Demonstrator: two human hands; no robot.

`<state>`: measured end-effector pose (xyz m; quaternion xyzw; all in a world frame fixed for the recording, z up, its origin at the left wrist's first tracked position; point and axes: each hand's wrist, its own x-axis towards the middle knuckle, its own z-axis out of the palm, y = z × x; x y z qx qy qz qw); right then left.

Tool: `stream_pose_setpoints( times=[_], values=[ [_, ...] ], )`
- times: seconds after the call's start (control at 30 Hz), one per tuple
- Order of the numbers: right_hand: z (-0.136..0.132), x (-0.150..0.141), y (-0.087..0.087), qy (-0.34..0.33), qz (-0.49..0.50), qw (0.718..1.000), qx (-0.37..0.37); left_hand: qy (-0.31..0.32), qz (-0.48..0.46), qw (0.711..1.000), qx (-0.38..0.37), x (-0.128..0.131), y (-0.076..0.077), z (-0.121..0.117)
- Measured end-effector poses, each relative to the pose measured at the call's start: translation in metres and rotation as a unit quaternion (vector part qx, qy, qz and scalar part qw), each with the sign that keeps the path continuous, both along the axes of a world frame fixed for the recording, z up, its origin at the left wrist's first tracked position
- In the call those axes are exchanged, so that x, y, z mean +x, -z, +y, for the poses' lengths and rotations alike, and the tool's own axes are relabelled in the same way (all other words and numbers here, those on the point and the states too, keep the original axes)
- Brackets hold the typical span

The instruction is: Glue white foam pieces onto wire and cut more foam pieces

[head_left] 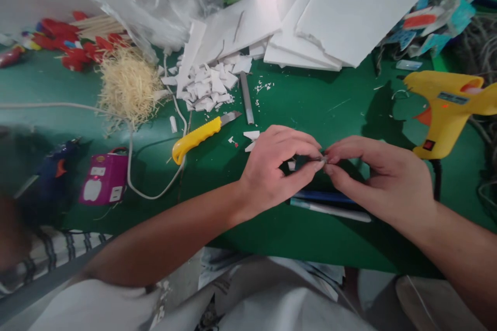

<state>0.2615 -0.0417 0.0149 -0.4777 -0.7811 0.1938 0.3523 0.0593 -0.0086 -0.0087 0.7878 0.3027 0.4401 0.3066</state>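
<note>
Over the green table, my left hand [280, 168] and my right hand [382, 178] meet fingertip to fingertip. Both are closed in a pinch on something small and thin, mostly covered by the fingers; its kind cannot be made out. Just below the hands lie a blue pen-like stick [322, 196] and a white one [334, 210]. Small white foam pieces [251, 135] lie beside my left hand. A yellow utility knife [200, 137] with its blade out rests farther left. To the right of my right hand is a yellow hot glue gun [442, 108].
Large white foam boards [357, 10] are stacked at the back, near a heap of foam scraps [209, 85] and a grey metal strip [246, 98]. Straw-like shreds [128, 83], a purple box [104, 178] and a white cable [145, 196] occupy the left. Tangled cords [483, 36] lie right.
</note>
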Motion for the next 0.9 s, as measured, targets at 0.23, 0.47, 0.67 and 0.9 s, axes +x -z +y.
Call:
stream_pose_setpoints(
  times=[0.23, 0.47, 0.67, 0.9],
  values=[
    [-0.0003, -0.0008, 0.001, -0.017, 0.003, 1.0, 0.006, 0.004, -0.031, 0.999, -0.019, 0.0001, -0.0002, -0.0016],
    [0.0019, -0.0009, 0.0011, -0.039, 0.015, 0.999, 0.012, 0.001, -0.042, 0.999, -0.017, 0.0, 0.0001, -0.0033],
    [0.0019, -0.0005, -0.0006, -0.032, 0.016, 0.999, 0.008, -0.006, -0.064, 0.998, -0.001, 0.0012, 0.0046, -0.0029],
    [0.0024, -0.0037, -0.0007, -0.031, 0.037, 0.999, -0.004, 0.006, -0.026, 0.998, 0.051, -0.0014, 0.0009, 0.0001]
  ],
)
